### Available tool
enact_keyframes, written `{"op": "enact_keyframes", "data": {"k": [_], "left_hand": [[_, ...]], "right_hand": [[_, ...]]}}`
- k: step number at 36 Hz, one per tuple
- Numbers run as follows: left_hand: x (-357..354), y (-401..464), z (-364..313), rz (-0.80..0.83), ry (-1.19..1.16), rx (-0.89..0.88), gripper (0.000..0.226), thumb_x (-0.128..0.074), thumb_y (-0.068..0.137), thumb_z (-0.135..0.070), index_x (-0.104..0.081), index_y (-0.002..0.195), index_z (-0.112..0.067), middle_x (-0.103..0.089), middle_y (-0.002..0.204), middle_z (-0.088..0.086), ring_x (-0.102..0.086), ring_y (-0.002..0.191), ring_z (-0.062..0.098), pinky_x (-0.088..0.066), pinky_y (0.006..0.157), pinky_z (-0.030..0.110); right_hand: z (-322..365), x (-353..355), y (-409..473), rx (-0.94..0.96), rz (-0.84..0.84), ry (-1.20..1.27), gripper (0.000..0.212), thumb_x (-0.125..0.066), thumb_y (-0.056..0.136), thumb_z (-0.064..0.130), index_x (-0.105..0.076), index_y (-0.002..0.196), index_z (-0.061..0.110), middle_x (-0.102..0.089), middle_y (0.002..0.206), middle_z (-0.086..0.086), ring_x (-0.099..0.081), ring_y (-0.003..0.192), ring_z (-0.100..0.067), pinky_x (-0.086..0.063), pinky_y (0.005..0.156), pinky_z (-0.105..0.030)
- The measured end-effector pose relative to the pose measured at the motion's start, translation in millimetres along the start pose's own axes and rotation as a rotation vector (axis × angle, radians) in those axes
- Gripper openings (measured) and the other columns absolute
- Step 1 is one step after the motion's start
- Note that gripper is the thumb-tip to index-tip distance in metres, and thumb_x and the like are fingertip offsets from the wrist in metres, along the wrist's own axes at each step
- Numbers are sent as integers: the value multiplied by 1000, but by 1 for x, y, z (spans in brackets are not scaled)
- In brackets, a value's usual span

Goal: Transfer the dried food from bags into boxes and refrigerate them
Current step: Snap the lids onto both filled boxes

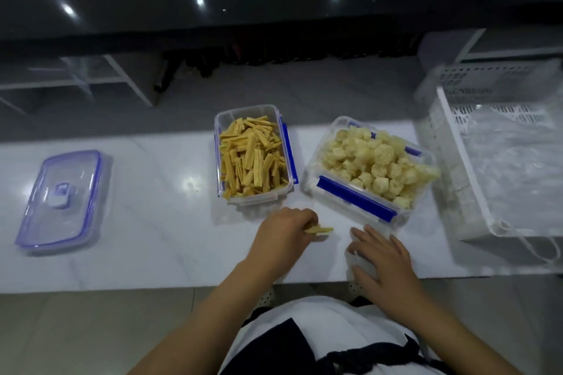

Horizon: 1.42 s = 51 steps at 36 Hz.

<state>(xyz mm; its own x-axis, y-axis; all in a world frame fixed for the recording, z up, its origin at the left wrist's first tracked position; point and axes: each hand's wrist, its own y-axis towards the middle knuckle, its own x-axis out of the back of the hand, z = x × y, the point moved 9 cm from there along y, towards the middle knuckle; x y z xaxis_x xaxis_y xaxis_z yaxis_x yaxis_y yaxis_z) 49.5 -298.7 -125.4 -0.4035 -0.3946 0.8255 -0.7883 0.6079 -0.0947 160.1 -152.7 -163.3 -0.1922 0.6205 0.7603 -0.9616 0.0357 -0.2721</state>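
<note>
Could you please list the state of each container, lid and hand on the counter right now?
Box of yellow sticks: open, full.
Box of pale puffs: uncovered, heaped.
Lid: off, lying flat.
Left hand: pinching stray sticks.
Right hand: flat on counter.

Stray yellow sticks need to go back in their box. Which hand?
Left. The left hand already pinches the stray sticks just in front of the stick box; the right hand rests flat, empty.
</note>
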Motion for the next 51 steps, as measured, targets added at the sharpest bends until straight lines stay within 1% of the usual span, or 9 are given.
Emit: {"op": "enact_keyframes", "data": {"k": [6, 10, 15, 19, 27, 36, 41, 45, 51], "left_hand": [[98, -13, 2, -216, -164, -106, 24, -76, 86, -21, -68, 107, -28, -68, 97, -15, -56, 88, 0, -46, 75, 13], [162, 15, 32, -348, -141, -66, 30, -76, 85, -25, -65, 112, -33, -68, 101, -16, -63, 90, 7, -55, 74, 28], [171, 56, 71, -180, -91, 20, 46, -75, 86, -32, -58, 128, -39, -62, 119, -14, -58, 109, 12, -43, 74, 22], [172, 44, 93, -179, -190, 35, 47, -71, 89, -41, -56, 133, -35, -58, 132, -9, -53, 115, 9, -41, 82, 20], [192, -59, 214, -284, -69, 443, 81, -70, 87, -51, -27, 154, -35, -20, 166, 4, -18, 152, 28, -25, 118, 51], [236, -207, 367, -424, -46, 965, 88, -75, 82, -49, -33, 152, -18, -34, 156, 20, -31, 143, 39, -29, 115, 52], [233, -232, 392, -467, -268, 928, 69, -77, 81, -25, -42, 140, -17, -58, 129, 13, -56, 116, 37, -48, 97, 51], [224, -241, 397, -494, -503, 904, 74, -72, 85, -14, -35, 147, -25, -57, 133, 7, -57, 120, 32, -49, 101, 45], [230, -248, 394, -507, -471, 900, 69, -69, 76, -25, -45, 140, -28, -61, 129, 9, -60, 114, 36, -51, 96, 51]], "right_hand": [[10, -12, -1, -225, -126, 29, 28, -57, 98, 27, -57, 126, 32, -32, 157, 16, -10, 150, -3, 2, 121, -36], [19, -23, -1, -278, -153, -8, 41, -58, 97, 29, -48, 136, 34, -24, 163, 10, -2, 150, -4, 4, 122, -41], [31, -39, -7, -332, -111, -38, 57, -53, 99, 40, -30, 151, 41, -5, 164, 15, 10, 149, -3, 6, 122, -43], [57, -43, -7, -325, -77, 41, 54, -53, 99, 42, -32, 149, 43, -18, 163, 15, -4, 152, -10, -4, 123, -39], [172, -51, 23, -27, 39, 62, 47, -53, 98, 49, -37, 142, 51, -17, 151, 31, -4, 144, 8, -10, 120, -24], [322, -126, 91, 276, 336, 128, 73, -59, 91, 55, -20, 152, 50, -16, 162, 23, -14, 148, -2, -17, 117, -25], [378, -194, 148, 106, 453, 398, 90, -72, 84, 46, -15, 154, 44, -31, 157, 14, -40, 138, -16, -39, 97, -25], [412, -237, 179, -33, 485, 672, 82, -73, 86, 27, -22, 149, 41, -48, 116, 21, -54, 97, -2, -43, 74, -20], [436, -254, 196, -102, 377, 862, 56, -67, 85, 16, -34, 121, 43, -57, 125, 6, -58, 112, -19, -51, 99, -42]]}}
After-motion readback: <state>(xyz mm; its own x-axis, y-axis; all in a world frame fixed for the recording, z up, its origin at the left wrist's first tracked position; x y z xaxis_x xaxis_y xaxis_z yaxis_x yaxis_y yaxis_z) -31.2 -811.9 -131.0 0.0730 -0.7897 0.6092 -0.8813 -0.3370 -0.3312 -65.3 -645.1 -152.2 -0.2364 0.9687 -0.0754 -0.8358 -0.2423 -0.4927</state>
